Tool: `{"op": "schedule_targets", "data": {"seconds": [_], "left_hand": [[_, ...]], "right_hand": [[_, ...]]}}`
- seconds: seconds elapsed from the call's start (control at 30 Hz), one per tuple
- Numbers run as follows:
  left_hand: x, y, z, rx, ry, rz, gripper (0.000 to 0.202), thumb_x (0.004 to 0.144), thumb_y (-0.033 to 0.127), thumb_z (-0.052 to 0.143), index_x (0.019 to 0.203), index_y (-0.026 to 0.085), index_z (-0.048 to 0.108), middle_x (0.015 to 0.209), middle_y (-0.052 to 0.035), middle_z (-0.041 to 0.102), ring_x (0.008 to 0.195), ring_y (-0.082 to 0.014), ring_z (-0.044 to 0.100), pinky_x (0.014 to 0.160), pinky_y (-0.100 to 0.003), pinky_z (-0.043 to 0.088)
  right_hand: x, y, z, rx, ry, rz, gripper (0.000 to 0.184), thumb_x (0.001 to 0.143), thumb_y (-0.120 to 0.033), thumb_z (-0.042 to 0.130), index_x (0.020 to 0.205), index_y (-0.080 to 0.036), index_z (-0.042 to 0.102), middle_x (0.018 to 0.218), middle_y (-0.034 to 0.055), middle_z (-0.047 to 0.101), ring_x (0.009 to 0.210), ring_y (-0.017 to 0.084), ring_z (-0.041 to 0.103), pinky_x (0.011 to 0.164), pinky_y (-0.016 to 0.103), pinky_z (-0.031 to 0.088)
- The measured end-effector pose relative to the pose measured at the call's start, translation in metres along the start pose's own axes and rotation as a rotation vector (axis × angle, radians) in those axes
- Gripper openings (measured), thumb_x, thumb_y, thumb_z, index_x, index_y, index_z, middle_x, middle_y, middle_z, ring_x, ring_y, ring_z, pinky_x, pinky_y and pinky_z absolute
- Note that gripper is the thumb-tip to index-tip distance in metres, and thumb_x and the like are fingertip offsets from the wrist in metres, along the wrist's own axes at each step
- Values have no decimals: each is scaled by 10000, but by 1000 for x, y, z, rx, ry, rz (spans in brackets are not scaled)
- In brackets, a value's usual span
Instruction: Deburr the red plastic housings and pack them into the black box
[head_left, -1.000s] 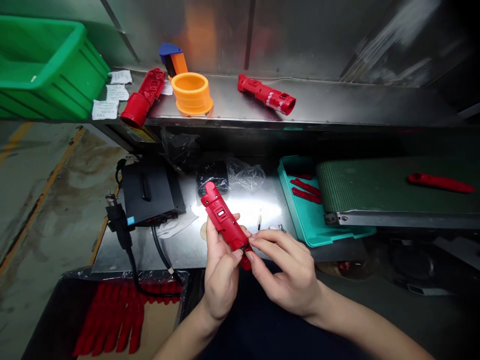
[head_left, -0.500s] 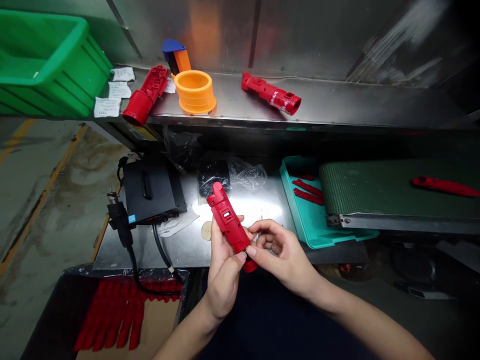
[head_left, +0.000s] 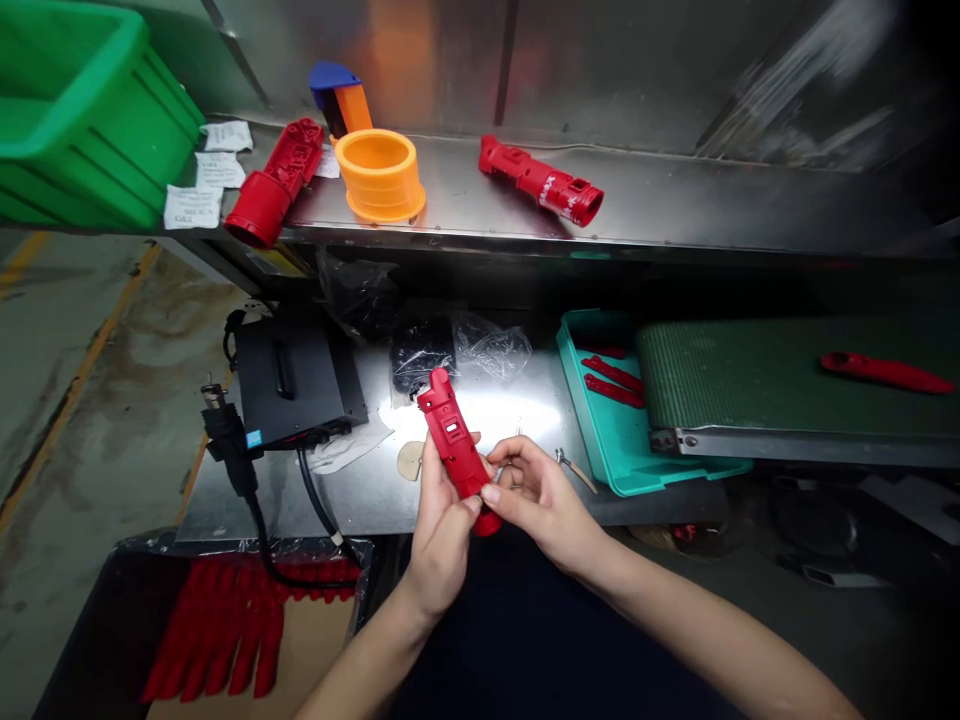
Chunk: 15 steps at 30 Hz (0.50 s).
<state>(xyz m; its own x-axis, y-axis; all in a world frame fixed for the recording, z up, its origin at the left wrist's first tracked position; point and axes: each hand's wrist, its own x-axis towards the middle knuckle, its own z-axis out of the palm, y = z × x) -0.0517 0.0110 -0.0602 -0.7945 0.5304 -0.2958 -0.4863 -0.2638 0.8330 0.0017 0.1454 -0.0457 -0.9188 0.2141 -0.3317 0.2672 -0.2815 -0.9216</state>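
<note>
Held a red casing (head_left: 461,450) in the left hand (head_left: 441,555), over the near edge of the desk (head_left: 244,510), slanted with its rounded tip up and to the left and its lower end toward the body. Gripped it between the left fingers (head_left: 430,468), wrapped behind, and the left thumb (head_left: 456,528), laid near the lower end. Had the right hand (head_left: 546,505) at that same end, fingers curled in and thumb touching the casing; could not tell whether gripping it or some small part.

Saw a beige disc (head_left: 409,460) on the desk just left of the left hand, and a small tool (head_left: 579,473) with a tan handle to the right of the right hand. Saw crumpled clear plastic (head_left: 491,345) behind the casing and a black box (head_left: 289,385) with a thick cable (head_left: 318,505) farther left. Saw a teal tray (head_left: 628,432) to the right, with red strips (head_left: 613,374) in it, partly under a green belt (head_left: 735,385) bearing 1 red piece (head_left: 889,373). Saw on the shelf (head_left: 675,215) a green bin (head_left: 142,130), 3 white packets (head_left: 193,207), an orange ring (head_left: 381,190) and a red tube (head_left: 541,182) with white marks. Saw red parts (head_left: 217,640) in a box (head_left: 94,640) at lower left.
</note>
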Motion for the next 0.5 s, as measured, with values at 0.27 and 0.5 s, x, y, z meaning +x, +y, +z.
{"op": "schedule_targets", "data": {"seconds": [0.27,0.5], "left_hand": [[21,12,-38,-143,262,12,480,860,347,688,1318,236,598,1160,-68,646,895,-209,667,745,-339,603],[14,19,-36,-169,352,-44,437,914,412,684,1307,246,594,1100,-54,689,859,-197,689,694,-314,609]], "right_hand": [[41,104,-50,-458,215,43,295,995,-457,589,1087,-178,616,1000,40,655,805,162,643,807,372,566],[64,167,-81,-941,315,287,302,996,-372,640,1217,-165,636,1226,87,656,1086,239,656,946,467,562]]}}
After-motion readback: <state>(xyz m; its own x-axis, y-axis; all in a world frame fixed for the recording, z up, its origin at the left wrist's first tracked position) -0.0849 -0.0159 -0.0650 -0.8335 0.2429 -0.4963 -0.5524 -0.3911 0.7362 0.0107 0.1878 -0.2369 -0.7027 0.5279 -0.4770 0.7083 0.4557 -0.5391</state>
